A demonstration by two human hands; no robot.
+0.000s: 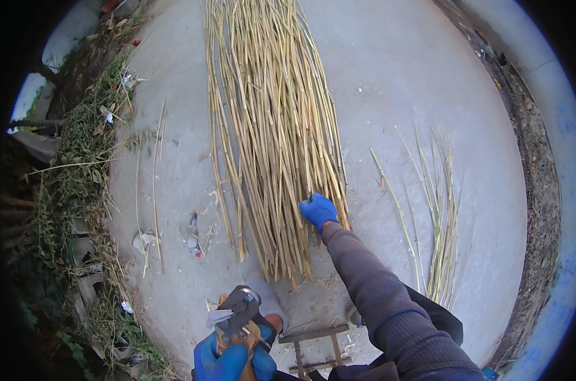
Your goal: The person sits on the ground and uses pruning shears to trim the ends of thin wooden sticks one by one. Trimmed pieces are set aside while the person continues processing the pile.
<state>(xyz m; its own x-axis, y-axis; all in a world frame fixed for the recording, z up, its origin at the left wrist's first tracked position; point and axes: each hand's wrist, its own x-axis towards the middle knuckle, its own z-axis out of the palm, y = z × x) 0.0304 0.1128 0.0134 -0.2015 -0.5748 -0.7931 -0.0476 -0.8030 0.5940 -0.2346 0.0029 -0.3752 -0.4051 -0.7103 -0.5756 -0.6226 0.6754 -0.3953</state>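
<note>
A long pile of thin, yellowish-brown cane stalks point(272, 127) runs away from me over the concrete. My right hand point(320, 211), in a blue knit glove, lies at the right side of the pile's near end. Its fingers are curled around stalks there; how many they grip is hidden. Close to my body, my left hand point(223, 362), also in a blue glove, grips a tool point(238, 317) with a dark bolted metal head and a brownish handle. A pale strip of cloth or paper shows beside the head. The tool's exact kind is unclear.
A smaller bunch of thin stalks point(442, 222) lies to the right. Below me stands a low wooden frame point(316, 349) between my feet. Cut weeds and litter point(91, 146) line the left edge; a dirt strip point(539, 190) and a wall border the right.
</note>
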